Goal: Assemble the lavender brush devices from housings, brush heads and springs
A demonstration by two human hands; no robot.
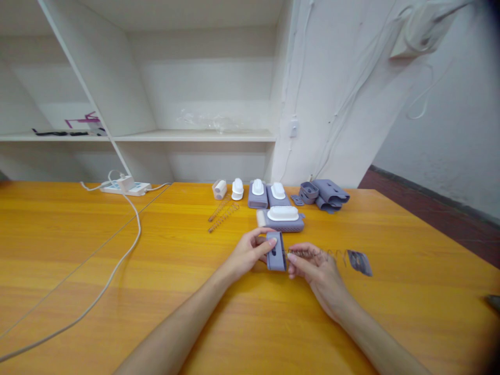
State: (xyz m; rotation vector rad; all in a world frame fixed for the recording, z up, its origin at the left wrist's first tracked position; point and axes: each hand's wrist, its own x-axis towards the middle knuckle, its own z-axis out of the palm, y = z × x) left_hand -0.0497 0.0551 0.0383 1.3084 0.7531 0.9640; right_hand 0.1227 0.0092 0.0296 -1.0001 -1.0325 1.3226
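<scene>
My left hand is closed on a small grey-purple plastic housing with a dark slot in its face, held just above the wooden table. Between the thumb and fingers of my right hand is a long metal coil spring. Its near end meets the housing's right side; whether it goes inside is hidden by my fingers. Toward the right, the spring's other end reaches a flat dark grey plate. Straight ahead lies a larger grey-purple case with a white oval part on top.
Two loose springs lie left of the cases, near white parts. More grey-purple housings are piled at the back right. A power strip sits at the back left, its white cable crossing the table. White shelving stands behind.
</scene>
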